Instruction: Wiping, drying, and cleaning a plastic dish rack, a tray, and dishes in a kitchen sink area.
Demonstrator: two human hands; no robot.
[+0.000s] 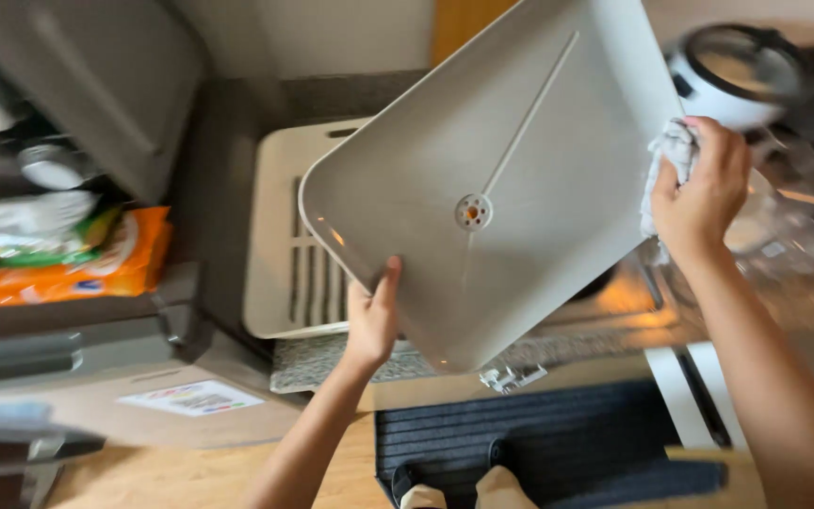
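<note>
Above the slotted cream dish rack [280, 273], a large grey drip tray [511, 179] is held tilted in the air, its underside turned toward the camera. Its long axis runs from about 7 o'clock up to 1 o'clock, a raised rib following that line and a small round drain fitting [473, 212] sitting near the middle.

The left hand [372, 320] is closed on the tray's lower edge at roughly 7 o'clock from the drain fitting, the thumb laid up over the face and the fingers hidden behind the rim. The right hand [704, 188] is at about 3 o'clock from the fitting, on the tray's right edge, its grip closed around a bunched pale cloth [671, 151] that is pressed against that edge. Of the two hands, the left is the nearer to the drain fitting; the right carries the cloth and lies level with the upper half of the tray.

Behind the right hand, at 1 o'clock, a white appliance with a glass lid [737, 71] is seen, blurred. At 9 o'clock, orange and green packets [96, 264] lie beside a grey bin lid [96, 75]. Below the tray, a speckled surface [332, 363] and a dark ribbed floor mat [539, 434] can be made out.
</note>
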